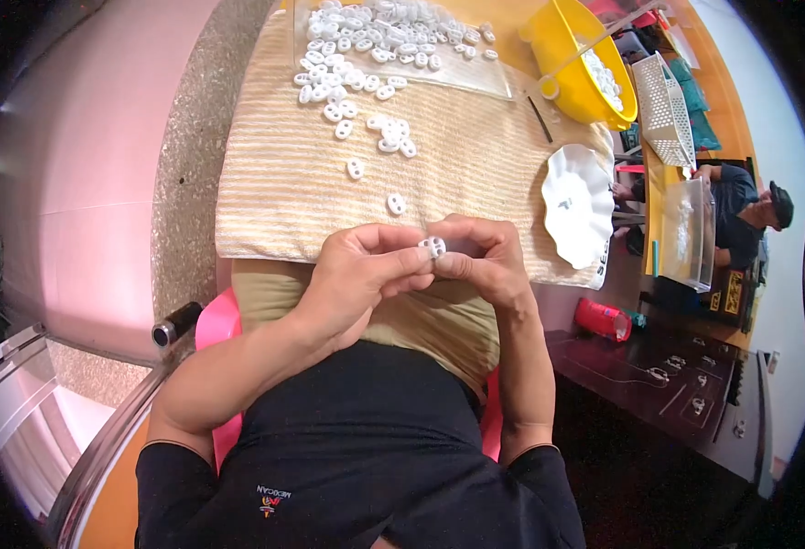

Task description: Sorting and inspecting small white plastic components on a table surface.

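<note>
Head view: your left hand [352, 274] and right hand [486, 261] pinch a small white holed plastic-looking piece [436, 247] over the yellow-and-white striped cloth's [270, 197] near edge. Step: apparently two-handed fingering; next move likely needs steady fingertips.

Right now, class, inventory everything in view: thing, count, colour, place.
Small pieces: many, white, mostly far end
Held piece: at least one, white, between both hands
Cloth: one, tan-and-white, ahead
Tray: one, clear, far end
Bowl: one, yellow, far right of cloth
Dish: one, white, right side of cloth
Strip: one, black, near bowl
Basket: one, white, right of bowl
Box: one, clear, beside co-worker
Co-worker: one, dark-clothed, far right
Package: one, red, right
Chair: one, pink, at hips
Further background: too unclear
Shirt: one, black, lower middle
Trousers: one pair, tan, lap
Left hand: one, bare, on held piece
Right hand: one, bare, on held piece
</note>
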Motion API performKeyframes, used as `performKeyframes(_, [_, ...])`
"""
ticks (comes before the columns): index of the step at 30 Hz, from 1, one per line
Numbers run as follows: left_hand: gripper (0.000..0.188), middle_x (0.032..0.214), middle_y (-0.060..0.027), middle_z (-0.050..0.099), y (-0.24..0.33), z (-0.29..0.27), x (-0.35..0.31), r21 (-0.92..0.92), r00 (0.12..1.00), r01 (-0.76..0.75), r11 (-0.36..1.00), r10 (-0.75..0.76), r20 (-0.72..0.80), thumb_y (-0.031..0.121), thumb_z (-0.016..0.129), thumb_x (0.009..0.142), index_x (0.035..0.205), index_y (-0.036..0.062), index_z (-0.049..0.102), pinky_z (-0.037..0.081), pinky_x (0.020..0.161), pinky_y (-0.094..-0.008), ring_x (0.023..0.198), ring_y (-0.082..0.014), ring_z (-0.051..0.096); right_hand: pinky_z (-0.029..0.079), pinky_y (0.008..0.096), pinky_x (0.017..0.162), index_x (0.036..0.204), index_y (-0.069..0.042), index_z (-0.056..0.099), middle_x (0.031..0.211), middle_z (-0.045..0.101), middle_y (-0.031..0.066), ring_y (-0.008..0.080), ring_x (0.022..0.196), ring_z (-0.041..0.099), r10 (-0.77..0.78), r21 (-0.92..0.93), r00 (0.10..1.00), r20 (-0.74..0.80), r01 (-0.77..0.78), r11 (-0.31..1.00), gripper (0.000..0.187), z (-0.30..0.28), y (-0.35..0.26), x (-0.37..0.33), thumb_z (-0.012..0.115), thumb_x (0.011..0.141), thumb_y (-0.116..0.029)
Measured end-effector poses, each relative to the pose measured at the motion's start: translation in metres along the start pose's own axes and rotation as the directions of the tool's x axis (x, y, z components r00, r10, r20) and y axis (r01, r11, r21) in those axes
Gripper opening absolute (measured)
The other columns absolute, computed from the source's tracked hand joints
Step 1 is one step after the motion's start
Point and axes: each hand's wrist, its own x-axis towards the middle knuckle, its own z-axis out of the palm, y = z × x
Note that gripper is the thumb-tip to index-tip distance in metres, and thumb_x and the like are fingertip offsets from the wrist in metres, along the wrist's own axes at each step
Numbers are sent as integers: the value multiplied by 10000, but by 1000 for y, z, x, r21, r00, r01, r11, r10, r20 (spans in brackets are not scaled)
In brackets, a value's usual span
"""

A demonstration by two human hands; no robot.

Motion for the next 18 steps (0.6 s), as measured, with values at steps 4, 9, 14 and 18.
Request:
performKeyframes(4, [170, 911, -95, 673, 5, 4, -1, -24, 999, 27, 999, -28, -18, 46, 678, 870, 1011, -29, 620, 563, 720, -239, 775, -139, 662, 492, 238, 725, 1053, 54, 661, 937, 661, 70, 132, 830, 622, 1, 74, 1000, -19, 1, 997, 279, 5, -3, 0, 734, 792, -13])
performKeyframes(9, [167, 927, -84, 679, 6, 3, 0, -83, 998, 59, 995, -56, 38, 51, 677, 874, 1024, -9, 631, 566, 740, -250, 790, -142, 667, 476, 256, 740, 1046, 58, 661, 922, 651, 92, 149, 844, 612, -32, 95, 999, -25, 34, 995, 305, 7, -5, 0, 755, 785, -67])
performKeyframes(14, [175, 930, -79, 681, 5, -1, 2, -109, 993, 91, 990, -82, 89, 59, 681, 873, 1037, 16, 636, 568, 745, -260, 815, -147, 667, 493, 265, 804, 1083, 47, 653, 999, 624, 101, 150, 896, 619, -126, 91, 991, 53, 121, 989, 282, 2, -1, 2, 701, 806, 28])
performKeyframes(18, [168, 925, -69, 678, 5, 2, 2, -146, 988, 84, 986, -64, 138, 56, 679, 874, 1036, 39, 639, 571, 728, -260, 813, -145, 664, 474, 262, 813, 1082, 27, 666, 1084, 583, 115, 148, 936, 585, -212, 159, 976, 53, 201, 967, 292, 2, 7, 4, 713, 794, 29])
